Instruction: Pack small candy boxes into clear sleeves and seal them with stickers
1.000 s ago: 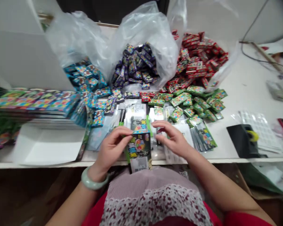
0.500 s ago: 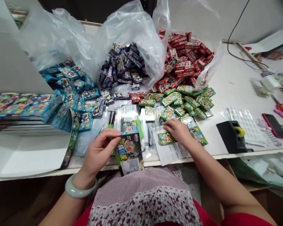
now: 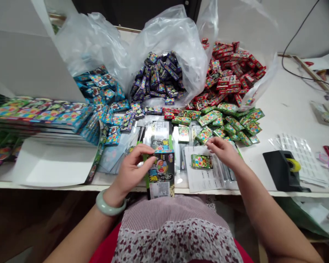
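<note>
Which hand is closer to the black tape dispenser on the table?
The right hand. It sits left of the tape dispenser, by the green packets; the left hand is farther left, gripping a black box.

Red small boxes [image 3: 230, 69], purple small boxes [image 3: 159, 78], blue small boxes [image 3: 104, 91], green small boxes [image 3: 230, 122], pale green jade bangle [image 3: 109, 207], black tape dispenser [image 3: 281, 170], white table [image 3: 279, 109], dark floral-print apron [image 3: 178, 237].

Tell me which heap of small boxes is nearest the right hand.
The green heap, just beyond the right hand; red, purple and blue lie farther.
</note>
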Motion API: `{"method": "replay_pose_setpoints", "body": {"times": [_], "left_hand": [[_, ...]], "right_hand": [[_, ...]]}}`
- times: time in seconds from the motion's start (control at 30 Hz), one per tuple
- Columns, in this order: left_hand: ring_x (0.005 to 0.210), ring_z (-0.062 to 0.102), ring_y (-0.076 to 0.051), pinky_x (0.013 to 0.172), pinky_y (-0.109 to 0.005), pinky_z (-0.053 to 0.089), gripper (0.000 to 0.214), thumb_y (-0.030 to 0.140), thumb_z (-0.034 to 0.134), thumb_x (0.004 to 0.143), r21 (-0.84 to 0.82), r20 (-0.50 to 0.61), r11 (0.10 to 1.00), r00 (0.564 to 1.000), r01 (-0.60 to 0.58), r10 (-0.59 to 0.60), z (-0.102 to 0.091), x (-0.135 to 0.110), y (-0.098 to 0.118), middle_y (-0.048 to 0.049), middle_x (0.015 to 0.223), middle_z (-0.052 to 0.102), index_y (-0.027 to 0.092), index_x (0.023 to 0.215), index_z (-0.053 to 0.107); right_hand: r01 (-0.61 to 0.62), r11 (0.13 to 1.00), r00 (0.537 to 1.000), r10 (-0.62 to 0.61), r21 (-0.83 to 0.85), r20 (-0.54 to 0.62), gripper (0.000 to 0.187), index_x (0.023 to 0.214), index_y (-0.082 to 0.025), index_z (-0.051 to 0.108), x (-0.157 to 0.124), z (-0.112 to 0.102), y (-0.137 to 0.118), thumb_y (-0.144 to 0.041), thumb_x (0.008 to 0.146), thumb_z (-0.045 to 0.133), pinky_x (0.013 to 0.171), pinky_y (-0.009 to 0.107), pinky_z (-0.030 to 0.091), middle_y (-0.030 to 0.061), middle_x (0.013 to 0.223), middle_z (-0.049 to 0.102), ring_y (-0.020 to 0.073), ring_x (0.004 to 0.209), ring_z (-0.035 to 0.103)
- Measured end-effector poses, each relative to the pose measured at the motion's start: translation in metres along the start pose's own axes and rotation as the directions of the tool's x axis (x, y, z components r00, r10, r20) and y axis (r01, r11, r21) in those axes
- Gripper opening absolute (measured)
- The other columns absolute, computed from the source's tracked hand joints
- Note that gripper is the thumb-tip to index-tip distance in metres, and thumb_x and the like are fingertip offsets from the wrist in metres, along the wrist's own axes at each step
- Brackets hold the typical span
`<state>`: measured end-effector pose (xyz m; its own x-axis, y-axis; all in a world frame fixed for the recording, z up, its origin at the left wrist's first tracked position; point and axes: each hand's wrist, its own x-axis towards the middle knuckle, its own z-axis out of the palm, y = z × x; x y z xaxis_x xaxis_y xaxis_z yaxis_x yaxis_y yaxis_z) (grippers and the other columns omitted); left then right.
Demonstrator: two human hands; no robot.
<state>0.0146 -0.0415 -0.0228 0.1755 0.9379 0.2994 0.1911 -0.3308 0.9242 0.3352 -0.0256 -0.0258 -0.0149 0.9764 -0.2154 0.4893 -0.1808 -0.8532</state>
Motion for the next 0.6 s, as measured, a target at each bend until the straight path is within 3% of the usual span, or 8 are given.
{"method": "replay_pose_setpoints", "body": {"times": [0.07, 0.13, 0.23, 0.33, 0.47, 0.6], "left_hand": [[0.087, 0.06, -0.016, 0.077, -0.03, 0.05, 0.009, 0.018, 0.066, 0.082, -0.021, 0.004, 0.999, 1.0, -0.025, 0.025, 0.005, 0.001, 0.001, -0.0035, 0.088, 0.062, 0.021, 0.089, 0.061], [0.086, 0.06, -0.016, 0.078, -0.031, 0.049, 0.008, 0.017, 0.064, 0.083, -0.039, 0.022, 0.999, 0.999, -0.035, 0.036, 0.008, 0.002, 0.003, -0.0032, 0.088, 0.062, 0.021, 0.088, 0.06], [0.085, 0.059, -0.017, 0.078, -0.033, 0.048, 0.005, 0.018, 0.062, 0.085, -0.045, 0.054, 0.999, 0.998, -0.012, 0.014, 0.007, 0.002, 0.007, -0.0035, 0.087, 0.062, 0.021, 0.087, 0.059], [0.085, 0.059, -0.017, 0.077, -0.034, 0.048, 0.002, 0.02, 0.059, 0.086, -0.04, 0.061, 0.999, 0.998, 0.012, -0.009, 0.004, 0.001, 0.009, -0.0041, 0.086, 0.061, 0.021, 0.088, 0.059], [0.083, 0.058, -0.017, 0.076, -0.033, 0.047, 0.007, 0.024, 0.053, 0.089, -0.069, 0.047, 0.997, 0.999, 0.02, -0.017, 0.002, 0.0, 0.007, -0.0039, 0.087, 0.06, 0.021, 0.088, 0.059], [0.08, 0.057, -0.017, 0.074, -0.032, 0.046, 0.01, 0.029, 0.064, 0.085, -0.08, -0.001, 0.997, 1.0, 0.019, -0.019, 0.007, 0.0, 0.001, -0.0022, 0.082, 0.059, 0.021, 0.085, 0.058]], "right_hand": [[0.121, 0.993, 0.988, -0.122, 0.017, 0.096, 0.023, 0.077, -0.021, 0.058, -0.004, 0.008, -0.034, -0.043, 0.083, 0.058, 0.069, 0.031, 0.046, 0.0014, 0.075, 0.06, 0.0161, 0.072, 0.057], [0.255, 0.965, 0.933, -0.26, 0.054, 0.249, 0.021, 0.076, -0.021, 0.06, -0.007, 0.022, -0.072, -0.04, 0.085, 0.059, 0.074, 0.032, 0.046, 0.0036, 0.083, 0.064, 0.0171, 0.079, 0.058], [0.387, 0.921, 0.854, -0.373, 0.037, 0.362, 0.019, 0.071, -0.022, 0.062, -0.003, 0.048, -0.112, -0.037, 0.084, 0.061, 0.076, 0.034, 0.045, 0.0037, 0.084, 0.066, 0.0182, 0.081, 0.059], [0.331, 0.943, 0.857, -0.289, -0.025, 0.425, 0.019, 0.07, -0.022, 0.062, 0.01, 0.068, -0.123, -0.036, 0.083, 0.061, 0.064, 0.031, 0.044, 0.0019, 0.071, 0.065, 0.0162, 0.066, 0.057], [0.239, 0.97, 0.855, -0.194, -0.033, 0.481, 0.024, 0.066, -0.022, 0.06, 0.022, 0.077, -0.119, -0.041, 0.08, 0.062, 0.052, 0.028, 0.039, 0.0005, 0.059, 0.061, 0.0141, 0.056, 0.053], [0.225, 0.973, 0.858, -0.175, -0.045, 0.483, 0.026, 0.064, -0.021, 0.06, 0.024, 0.08, -0.12, -0.043, 0.078, 0.063, 0.049, 0.028, 0.038, 0.0013, 0.058, 0.06, 0.0139, 0.055, 0.052]]}}
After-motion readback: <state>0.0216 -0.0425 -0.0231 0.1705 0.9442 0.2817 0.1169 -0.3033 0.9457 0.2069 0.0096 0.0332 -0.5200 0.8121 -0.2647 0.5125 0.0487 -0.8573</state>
